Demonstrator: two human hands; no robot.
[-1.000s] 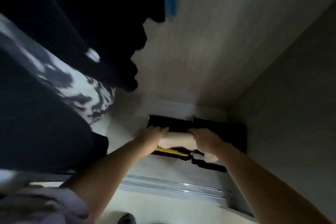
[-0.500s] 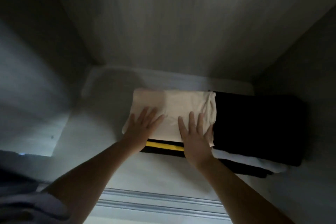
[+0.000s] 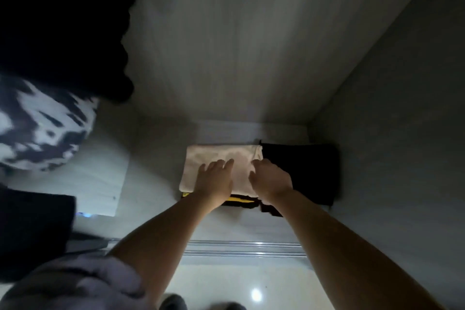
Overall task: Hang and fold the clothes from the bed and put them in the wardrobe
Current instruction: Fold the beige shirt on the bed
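A folded cream garment lies on top of a stack on the wardrobe floor. Under it a black garment with a yellow stripe shows at the front. A folded black garment lies beside it on the right. My left hand rests flat on the cream garment with fingers spread. My right hand lies on the garment's right part, fingers bent slightly downward; whether it grips the cloth I cannot tell.
Dark hanging clothes and a black-and-white patterned garment fill the upper left. The wardrobe's side wall stands close on the right. A sliding-door rail runs along the front, with pale floor below it.
The view has pulled back and up, bringing the hanging clothes into sight again. Both hands stay on the cream garment; the right hand's fingers have bent from flat.
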